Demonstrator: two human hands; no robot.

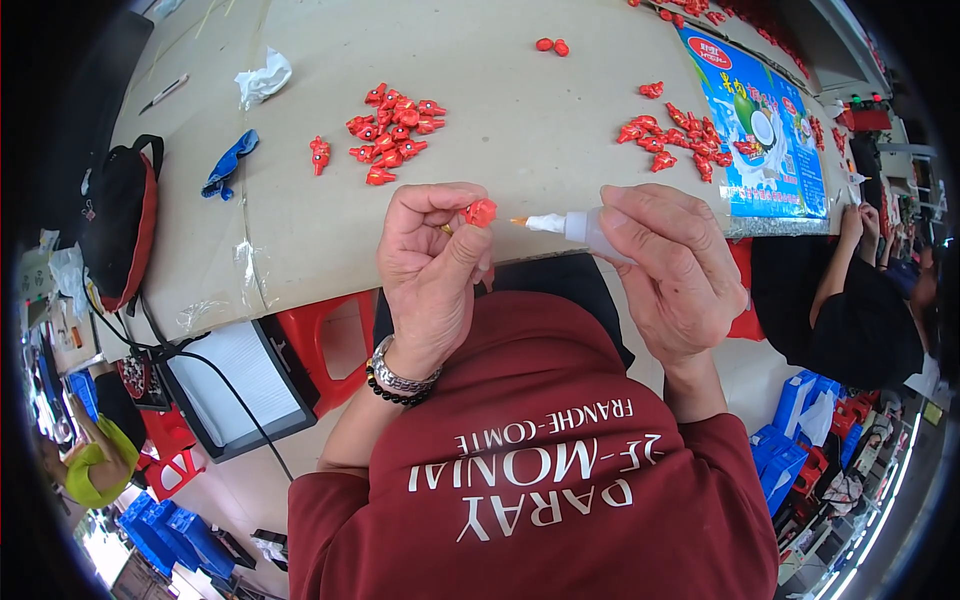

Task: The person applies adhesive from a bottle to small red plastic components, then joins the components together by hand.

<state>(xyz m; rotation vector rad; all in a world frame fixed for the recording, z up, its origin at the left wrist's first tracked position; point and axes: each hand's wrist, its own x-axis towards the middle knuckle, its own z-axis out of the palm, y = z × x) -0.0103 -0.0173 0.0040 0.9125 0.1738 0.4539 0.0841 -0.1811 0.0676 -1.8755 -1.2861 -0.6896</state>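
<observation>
Head view: the left hand [432, 262] is raised over the near edge of the table [520, 110], its thumb and fingers pinched together on a small red part [481, 211], which sits at the fingertips just above the table edge. A metal watch [398, 378] and a dark bead bracelet [392, 394] circle the left wrist. The right hand [672, 270] is wrapped around a small translucent bottle [590, 229], fingers closed on its body; the bottle lies roughly level with its white nozzle [540, 223] pointing left at the red part. The orange nozzle tip is just beside the part; whether it touches cannot be told. On the table beyond the left hand lies a pile of red parts [395, 130], with a lone one [319, 155] to its left. A second pile [675, 138] lies beyond the right hand, beside a blue printed sheet [775, 130]. Two red beads [552, 46] sit well apart near the far side. A blue cloth [229, 162] and a crumpled white tissue [262, 78] lie at the left, a black and red bag [118, 225] at the left end. Below the table a red stool [322, 345] stands beside a white panel [240, 385]. Another person's arm [838, 265] rests at the right end.
</observation>
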